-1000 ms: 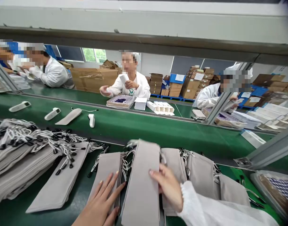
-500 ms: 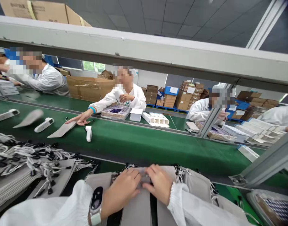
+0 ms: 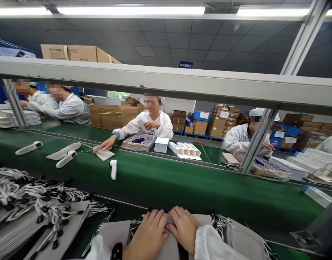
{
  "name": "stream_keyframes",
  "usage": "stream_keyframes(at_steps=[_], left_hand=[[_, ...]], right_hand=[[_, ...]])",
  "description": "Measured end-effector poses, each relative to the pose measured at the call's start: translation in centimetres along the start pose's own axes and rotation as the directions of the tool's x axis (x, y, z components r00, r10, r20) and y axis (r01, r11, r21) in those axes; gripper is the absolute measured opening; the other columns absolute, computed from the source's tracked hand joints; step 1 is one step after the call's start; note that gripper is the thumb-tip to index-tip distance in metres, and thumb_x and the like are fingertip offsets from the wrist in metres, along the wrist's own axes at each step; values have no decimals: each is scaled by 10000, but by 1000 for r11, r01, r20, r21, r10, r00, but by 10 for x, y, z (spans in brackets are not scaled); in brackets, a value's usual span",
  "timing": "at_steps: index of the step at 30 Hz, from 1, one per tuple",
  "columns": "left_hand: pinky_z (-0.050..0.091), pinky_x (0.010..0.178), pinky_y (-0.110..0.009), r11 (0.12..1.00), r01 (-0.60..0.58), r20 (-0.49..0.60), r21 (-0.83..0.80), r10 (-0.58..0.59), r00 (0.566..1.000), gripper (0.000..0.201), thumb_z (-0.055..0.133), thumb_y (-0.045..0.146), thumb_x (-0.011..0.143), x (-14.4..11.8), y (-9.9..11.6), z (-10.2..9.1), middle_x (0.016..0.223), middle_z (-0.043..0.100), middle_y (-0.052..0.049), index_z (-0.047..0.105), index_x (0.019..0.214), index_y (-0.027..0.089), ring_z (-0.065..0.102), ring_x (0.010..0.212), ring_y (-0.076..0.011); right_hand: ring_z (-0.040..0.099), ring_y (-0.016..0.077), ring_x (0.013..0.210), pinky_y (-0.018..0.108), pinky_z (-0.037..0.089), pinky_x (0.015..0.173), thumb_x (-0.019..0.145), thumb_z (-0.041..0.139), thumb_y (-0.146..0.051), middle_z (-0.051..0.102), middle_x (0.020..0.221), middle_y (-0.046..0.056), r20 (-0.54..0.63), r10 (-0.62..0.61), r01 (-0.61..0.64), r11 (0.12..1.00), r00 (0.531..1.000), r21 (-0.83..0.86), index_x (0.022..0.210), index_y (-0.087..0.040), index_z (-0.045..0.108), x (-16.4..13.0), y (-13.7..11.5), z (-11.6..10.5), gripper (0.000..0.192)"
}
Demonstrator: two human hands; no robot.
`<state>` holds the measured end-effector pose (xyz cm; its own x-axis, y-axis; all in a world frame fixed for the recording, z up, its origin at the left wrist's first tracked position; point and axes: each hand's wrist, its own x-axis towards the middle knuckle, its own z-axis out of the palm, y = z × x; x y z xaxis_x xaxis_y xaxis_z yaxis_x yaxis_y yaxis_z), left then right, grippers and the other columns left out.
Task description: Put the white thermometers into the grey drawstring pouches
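Grey fabric filled the bottom of the view, where the person's left hand (image 3: 149, 234) and right hand (image 3: 183, 227) met at the top edge of a grey pouch (image 3: 170, 249). The fingers of both hands were curled down and closed onto that edge, fingertips nearly touching each other, so the pouch lay pinched directly beneath them. How firmly the cloth was gripped could not be told, since the thumbs were hidden.

Just left of the left fingers lay a second flat pouch (image 3: 111, 234), and just right of the right fingers more pouches (image 3: 236, 238) overlapped, their white drawstrings (image 3: 218, 220) bunched near the right knuckles. Well to the left of the fingers sat a large stack of pouches (image 3: 25, 224) covered in tangled cords with black toggles.

Beyond the fingertips ran a green conveyor belt (image 3: 182, 184). On it, up and to the left of the hands, stood a small white device (image 3: 113, 169), with two longer white devices (image 3: 66, 159) (image 3: 28, 148) farther left. A co-worker's hand (image 3: 103, 145) across the belt pressed on a pale pouch (image 3: 104, 154). Beside that worker sat a tray (image 3: 139, 142) and white cartons (image 3: 185, 150).
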<state>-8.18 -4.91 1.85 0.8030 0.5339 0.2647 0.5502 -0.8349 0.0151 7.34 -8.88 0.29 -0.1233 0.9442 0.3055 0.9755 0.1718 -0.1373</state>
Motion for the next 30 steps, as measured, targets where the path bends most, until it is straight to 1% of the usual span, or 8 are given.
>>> stream_keyframes(at_steps=[2, 5, 8, 14, 16, 21, 25, 30], left_hand=[[380, 841, -351, 998, -41, -63, 45, 43, 997, 281, 459, 183, 775, -2, -1, 23, 1090, 525, -57, 485, 1055, 172, 476, 990, -218], [370, 836, -354, 983, -77, -157, 166, 103, 982, 254, 437, 110, 762, 5, 0, 39, 1031, 564, -60, 523, 996, 156, 500, 960, -213], [383, 761, -343, 958, -95, -261, 269, 168, 951, 222, 399, 67, 753, 18, 8, 40, 951, 584, -73, 553, 900, 128, 518, 889, -215], [364, 686, -292, 972, -60, -468, 227, 163, 868, 277, 258, 34, 788, 15, 17, 50, 782, 555, -43, 510, 833, 138, 507, 736, -168], [360, 691, -304, 978, -52, -417, 202, 134, 899, 296, 234, 4, 771, 9, 17, 49, 748, 533, -36, 491, 813, 144, 498, 708, -168], [365, 694, -329, 987, -35, -194, 159, 66, 979, 254, 295, -10, 743, 8, 15, 44, 766, 522, -44, 483, 800, 153, 502, 727, -193], [383, 658, -341, 983, -86, -57, 163, 97, 994, 233, 341, -8, 740, 22, 18, 37, 747, 553, -72, 526, 775, 130, 531, 720, -223], [405, 587, -304, 989, -59, 240, 138, 25, 970, 187, 433, -18, 690, 48, 38, -9, 693, 593, -116, 585, 738, 82, 570, 685, -237]], right_hand=[[534, 204, 727, 333, 440, 648, 695, 577, -178, 572, 788, 26, -21, -18, 18, 1000, 1000, 8, 886, -188, 524, -4, 4, 15, 199], [529, 221, 780, 341, 437, 648, 704, 550, -173, 567, 913, 71, -210, -94, 97, 995, 973, 0, 998, -179, 489, -9, 7, 23, 300], [504, 228, 809, 338, 426, 636, 760, 442, -166, 535, 943, 113, -384, -170, 175, 984, 908, -24, 928, -153, 501, -11, 12, 20, 178], [473, 163, 674, 279, 405, 564, 781, 341, -90, 517, 762, 71, -514, -221, 264, 965, 829, 11, 747, -160, 508, -11, 22, 28, 184], [475, 163, 673, 281, 412, 574, 775, 343, -74, 520, 757, 66, -501, -190, 256, 964, 844, 66, 774, -162, 512, -12, 21, 29, 191], [487, 177, 716, 299, 430, 616, 757, 349, -61, 529, 792, 74, -337, -134, 195, 968, 932, 155, 796, -166, 518, -13, 15, 18, 203], [475, 207, 802, 351, 425, 699, 737, 407, -143, 517, 888, 96, -269, -112, 177, 957, 956, 230, 861, -153, 525, -15, 15, 16, 172], [452, 217, 882, 367, 404, 766, 769, 408, -190, 498, 954, 96, -190, -65, 124, 939, 980, 320, 932, -167, 523, -17, 18, 17, 201]])
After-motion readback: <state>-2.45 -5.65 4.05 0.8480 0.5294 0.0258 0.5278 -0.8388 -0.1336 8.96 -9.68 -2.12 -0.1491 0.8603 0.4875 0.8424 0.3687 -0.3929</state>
